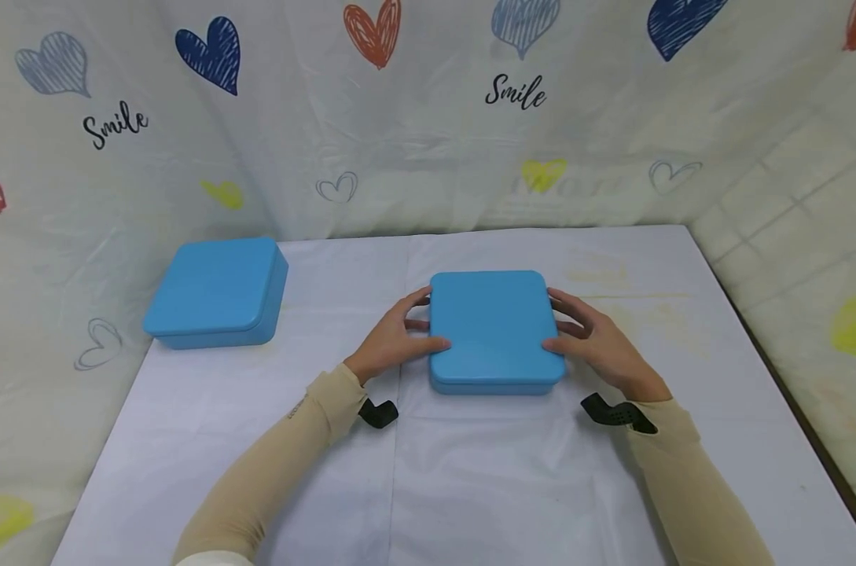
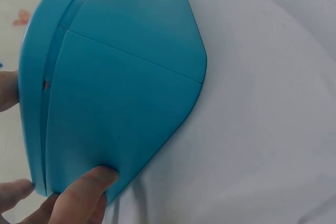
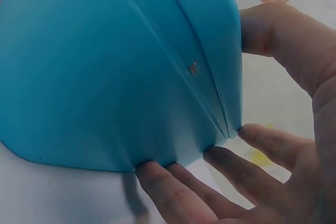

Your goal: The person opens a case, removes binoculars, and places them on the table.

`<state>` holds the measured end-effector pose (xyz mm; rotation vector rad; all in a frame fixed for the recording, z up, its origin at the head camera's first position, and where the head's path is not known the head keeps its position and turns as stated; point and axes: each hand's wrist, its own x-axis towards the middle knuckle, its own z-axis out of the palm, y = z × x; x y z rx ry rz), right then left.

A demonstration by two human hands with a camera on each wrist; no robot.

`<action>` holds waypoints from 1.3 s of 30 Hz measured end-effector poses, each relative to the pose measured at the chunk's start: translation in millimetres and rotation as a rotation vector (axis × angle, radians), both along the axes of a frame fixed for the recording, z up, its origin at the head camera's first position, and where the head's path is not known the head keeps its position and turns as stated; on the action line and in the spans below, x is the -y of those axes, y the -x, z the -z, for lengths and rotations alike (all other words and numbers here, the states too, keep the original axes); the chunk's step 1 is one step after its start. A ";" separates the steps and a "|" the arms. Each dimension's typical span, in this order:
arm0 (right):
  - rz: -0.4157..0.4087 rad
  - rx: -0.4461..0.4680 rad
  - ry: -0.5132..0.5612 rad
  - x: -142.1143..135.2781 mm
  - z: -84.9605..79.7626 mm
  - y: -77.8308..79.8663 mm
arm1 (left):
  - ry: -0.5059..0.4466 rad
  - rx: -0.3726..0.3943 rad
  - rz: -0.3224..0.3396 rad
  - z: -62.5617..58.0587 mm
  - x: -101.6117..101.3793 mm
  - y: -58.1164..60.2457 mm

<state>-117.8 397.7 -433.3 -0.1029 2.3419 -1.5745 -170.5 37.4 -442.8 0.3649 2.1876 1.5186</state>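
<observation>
A blue rectangular box (image 1: pixel 494 324) with rounded corners and a closed lid sits near the middle of the table. My left hand (image 1: pixel 398 336) grips its left side, thumb over the top edge and fingers along the wall. On the opposite side my right hand (image 1: pixel 607 346) holds it the same way. Both wrist views show the seam under the lid rim of the blue box (image 2: pixel 121 82), and fingertips pressed to its side wall. In the right wrist view, the right thumb lies against the lid of the box (image 3: pixel 94 77). The box's contents are hidden.
A second blue box (image 1: pixel 211 287), also closed, stands at the table's back left corner. White cloth covers the table (image 1: pixel 484 479). Behind it hangs a pale curtain (image 1: pixel 428 118) printed with hearts and "Smile". The table's right edge runs beyond my right arm.
</observation>
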 end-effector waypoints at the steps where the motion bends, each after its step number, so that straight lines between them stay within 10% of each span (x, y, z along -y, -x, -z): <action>1: 0.003 -0.001 0.000 -1.1 0.2 0.8 | -0.002 0.002 -0.002 -0.1 -1.1 0.3; 39: 0.085 -0.014 -0.020 -5.9 -4.6 -1.5 | 0.031 0.051 -0.046 0.7 -17.0 3.1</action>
